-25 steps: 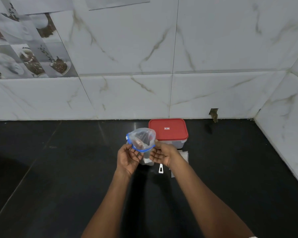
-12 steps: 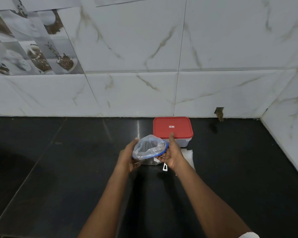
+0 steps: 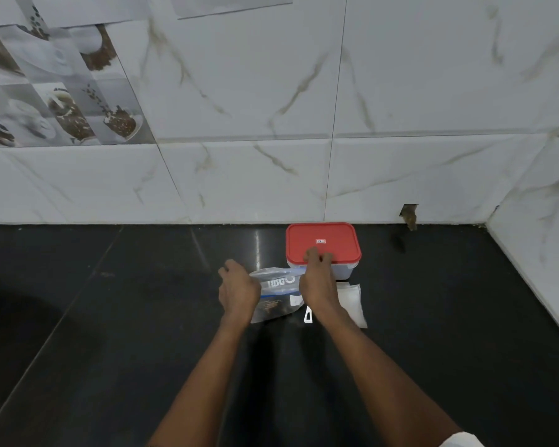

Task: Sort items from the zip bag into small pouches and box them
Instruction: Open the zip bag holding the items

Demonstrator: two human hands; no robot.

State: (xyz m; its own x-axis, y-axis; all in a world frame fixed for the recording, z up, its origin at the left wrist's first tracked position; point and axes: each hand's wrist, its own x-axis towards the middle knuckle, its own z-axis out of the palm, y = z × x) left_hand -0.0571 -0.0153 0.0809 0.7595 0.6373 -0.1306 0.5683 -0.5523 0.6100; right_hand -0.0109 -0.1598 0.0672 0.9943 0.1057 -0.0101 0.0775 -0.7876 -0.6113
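Observation:
The clear zip bag [image 3: 276, 296], with a blue seal and white print, lies flat on the black counter [image 3: 110, 317] with dark items inside it. My left hand [image 3: 238, 290] hovers at the bag's left edge, fingers apart and holding nothing. My right hand [image 3: 317, 282] reaches over the bag's right end, its fingers curled on the near rim of the red lid [image 3: 323, 241] of the clear box [image 3: 346, 271]. The box stands closed near the wall. A small stack of clear pouches [image 3: 352, 301] lies in front of the box, partly hidden by my right wrist.
A small white tab-shaped piece [image 3: 308, 316] lies on the counter between the bag and the pouches. White marble-look tiled walls [image 3: 336, 172] close the counter at the back and on the right.
Both hands held the zip bag up before. The bag now lies on the counter, my left hand has let go, and my right hand has moved forward onto the box lid.

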